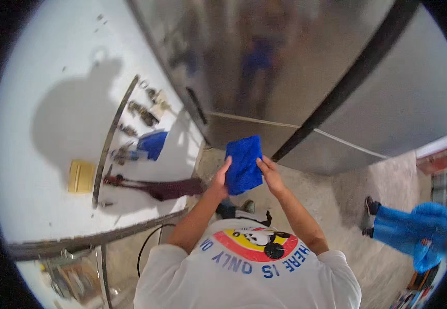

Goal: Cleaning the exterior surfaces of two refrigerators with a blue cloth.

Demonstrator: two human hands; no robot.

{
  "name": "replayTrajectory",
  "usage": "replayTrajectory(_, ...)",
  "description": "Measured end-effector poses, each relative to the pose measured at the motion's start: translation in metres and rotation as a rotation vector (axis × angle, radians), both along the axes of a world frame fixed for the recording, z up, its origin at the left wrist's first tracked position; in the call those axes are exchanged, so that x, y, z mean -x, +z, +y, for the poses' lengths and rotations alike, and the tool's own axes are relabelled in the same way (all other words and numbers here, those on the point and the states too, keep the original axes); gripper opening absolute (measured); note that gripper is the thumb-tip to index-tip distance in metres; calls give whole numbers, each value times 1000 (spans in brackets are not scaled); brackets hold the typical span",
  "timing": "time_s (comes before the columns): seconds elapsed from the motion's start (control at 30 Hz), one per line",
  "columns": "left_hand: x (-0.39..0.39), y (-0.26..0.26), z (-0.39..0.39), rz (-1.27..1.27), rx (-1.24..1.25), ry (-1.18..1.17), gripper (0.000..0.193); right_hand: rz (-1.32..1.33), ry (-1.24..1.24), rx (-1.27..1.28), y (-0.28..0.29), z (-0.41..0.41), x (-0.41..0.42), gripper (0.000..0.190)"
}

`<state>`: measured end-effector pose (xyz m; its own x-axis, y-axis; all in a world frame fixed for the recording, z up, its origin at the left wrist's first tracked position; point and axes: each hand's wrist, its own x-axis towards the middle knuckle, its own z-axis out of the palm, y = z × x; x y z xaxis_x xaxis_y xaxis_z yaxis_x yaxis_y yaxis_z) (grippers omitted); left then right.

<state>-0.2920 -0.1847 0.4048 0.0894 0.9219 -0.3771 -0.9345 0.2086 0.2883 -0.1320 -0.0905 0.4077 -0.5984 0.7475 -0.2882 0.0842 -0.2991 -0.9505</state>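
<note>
A folded blue cloth [243, 166] is held up in front of my chest, between both hands. My left hand [221, 179] grips its left edge with the thumb on top. On the opposite edge, my right hand [271, 174] pinches the cloth, thumb also uppermost. The fingers beneath the cloth are hidden. Just beyond it stands a large shiny metal-faced cabinet or refrigerator [254, 92], which dimly reflects a blue patch.
On the left white wall, a dark rack [115, 143] carries hanging keys, a blue item [152, 145] and a maroon cloth [169, 188]. A yellowish switch plate [81, 176] is beside it. A person in blue [413, 231] is on the right, over the concrete floor [308, 189].
</note>
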Motion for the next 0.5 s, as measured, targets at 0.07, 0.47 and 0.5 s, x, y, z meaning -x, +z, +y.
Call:
replayTrajectory(0.07,20,-7,5,63,28,35,57,-105,-30,190,-16,4,6,58)
replayTrajectory(0.47,183,-38,67,1065,419,765,53,-226,-130,175,-49,52,-3,39)
replayTrajectory(0.5,182,-34,82,1326,359,821,57,-228,-134,173,-49,54,-2,39)
